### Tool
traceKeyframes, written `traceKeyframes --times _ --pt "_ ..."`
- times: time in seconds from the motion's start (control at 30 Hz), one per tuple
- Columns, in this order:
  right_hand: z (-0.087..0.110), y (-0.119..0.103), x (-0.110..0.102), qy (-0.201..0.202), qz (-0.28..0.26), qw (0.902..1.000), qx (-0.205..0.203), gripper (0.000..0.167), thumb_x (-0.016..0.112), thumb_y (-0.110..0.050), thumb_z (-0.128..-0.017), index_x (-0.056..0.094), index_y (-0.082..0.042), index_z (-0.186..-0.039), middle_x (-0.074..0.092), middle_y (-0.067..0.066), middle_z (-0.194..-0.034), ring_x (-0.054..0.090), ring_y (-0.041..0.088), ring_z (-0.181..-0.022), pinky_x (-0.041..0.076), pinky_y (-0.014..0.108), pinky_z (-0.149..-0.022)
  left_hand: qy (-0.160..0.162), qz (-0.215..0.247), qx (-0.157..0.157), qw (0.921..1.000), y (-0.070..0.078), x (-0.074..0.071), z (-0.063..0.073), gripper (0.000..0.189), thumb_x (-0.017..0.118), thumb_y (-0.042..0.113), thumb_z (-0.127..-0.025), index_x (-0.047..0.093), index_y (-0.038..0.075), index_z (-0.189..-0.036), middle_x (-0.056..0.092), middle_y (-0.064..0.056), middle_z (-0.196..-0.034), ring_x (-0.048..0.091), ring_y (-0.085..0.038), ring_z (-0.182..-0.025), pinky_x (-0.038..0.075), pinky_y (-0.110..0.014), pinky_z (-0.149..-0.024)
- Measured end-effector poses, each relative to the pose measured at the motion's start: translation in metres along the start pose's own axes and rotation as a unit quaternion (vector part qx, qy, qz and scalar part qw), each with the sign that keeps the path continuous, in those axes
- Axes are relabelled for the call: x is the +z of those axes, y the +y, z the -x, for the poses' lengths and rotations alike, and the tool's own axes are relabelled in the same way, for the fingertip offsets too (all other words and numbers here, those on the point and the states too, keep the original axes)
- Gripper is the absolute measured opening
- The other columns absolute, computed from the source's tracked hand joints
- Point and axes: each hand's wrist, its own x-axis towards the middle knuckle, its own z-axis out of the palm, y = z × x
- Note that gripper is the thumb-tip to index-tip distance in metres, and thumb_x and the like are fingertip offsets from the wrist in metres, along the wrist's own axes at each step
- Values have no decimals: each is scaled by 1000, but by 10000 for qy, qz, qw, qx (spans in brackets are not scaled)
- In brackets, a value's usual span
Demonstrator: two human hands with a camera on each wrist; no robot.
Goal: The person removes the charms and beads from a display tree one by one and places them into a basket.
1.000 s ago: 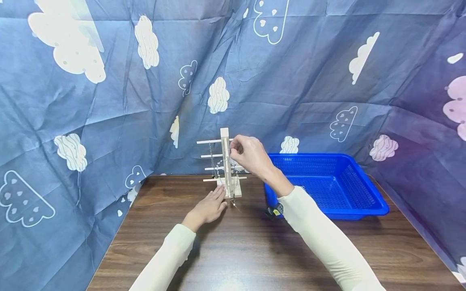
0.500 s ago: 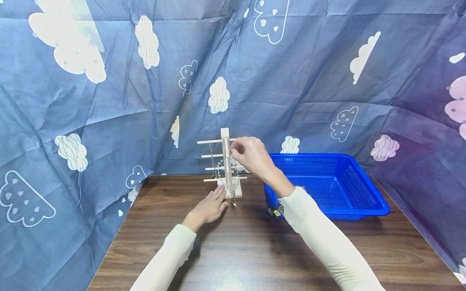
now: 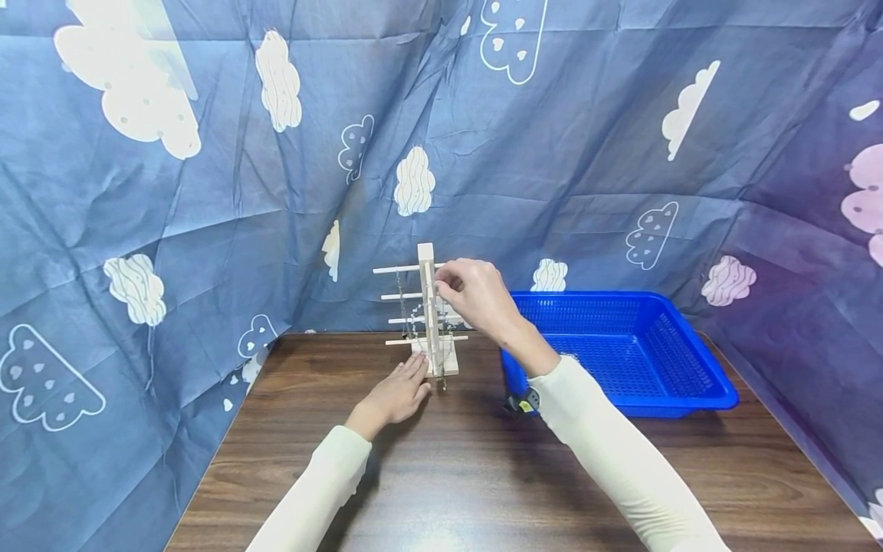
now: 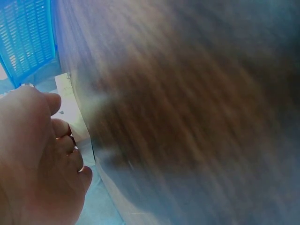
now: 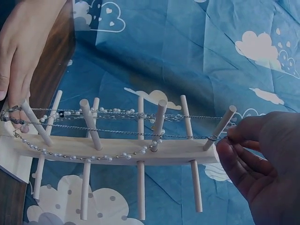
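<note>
A pale wooden jewelry stand (image 3: 425, 257) with several pegs stands near the back of the table. My left hand (image 3: 395, 393) lies with straight fingers on its base. My right hand (image 3: 478, 295) is at the upper right pegs. There, in the right wrist view, thumb and forefinger pinch the end of a thin silver chain necklace (image 5: 183, 137), close to a peg tip. That chain stretches down along the stand toward the base. A pearl-beaded necklace (image 5: 101, 157) droops from other pegs, and more chains hang behind it. The left wrist view shows mostly blurred tabletop.
A blue plastic basket (image 3: 690, 400) stands to the right of the stand, beneath and beyond my right forearm. The brown wooden table (image 3: 441, 475) stretches toward me. A blue cloud-patterned cloth (image 3: 552, 169) hangs behind the table.
Very little differs. My right hand has shifted very slightly at the upper pegs, still pinching. My left hand and the stand have kept their places.
</note>
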Motion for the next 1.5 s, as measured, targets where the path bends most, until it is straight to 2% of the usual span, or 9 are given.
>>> traceKeyframes --times 0.27,1.0,1.23,1.5 --pt "1 -2 -1 148 33 9994 -308 8 74 -8 -96 81 -6 -98 78 7 -87 73 20 -76 63 37 -76 4 72 -19 10000 2 -2 2 61 35 31 -116 28 -6 -165 21 -22 -176 20 -37 -166 24 -51 -135" --pt "2 -10 -7 251 -102 9983 -520 9 74 -7 -97 81 -3 -101 78 8 -89 74 19 -75 65 31 -72 53 137 19 9999 0 1 0 62 35 30 -116 28 -6 -165 21 -23 -176 20 -38 -165 25 -52 -135" --pt "2 -14 -11 307 -119 9976 -611 9 74 -7 -97 81 -3 -101 78 8 -88 73 19 -75 64 31 -71 -31 97 37 9999 -3 3 -1 63 33 32 -116 24 -6 -166 18 -22 -177 18 -38 -166 24 -54 -135" --pt "3 -16 -15 346 -154 9972 -650 10 74 -6 -96 81 -2 -102 78 8 -89 72 18 -75 64 30 -71 -13 83 33 10000 0 -1 1 62 34 31 -116 27 -6 -165 19 -22 -177 19 -38 -166 24 -52 -135"
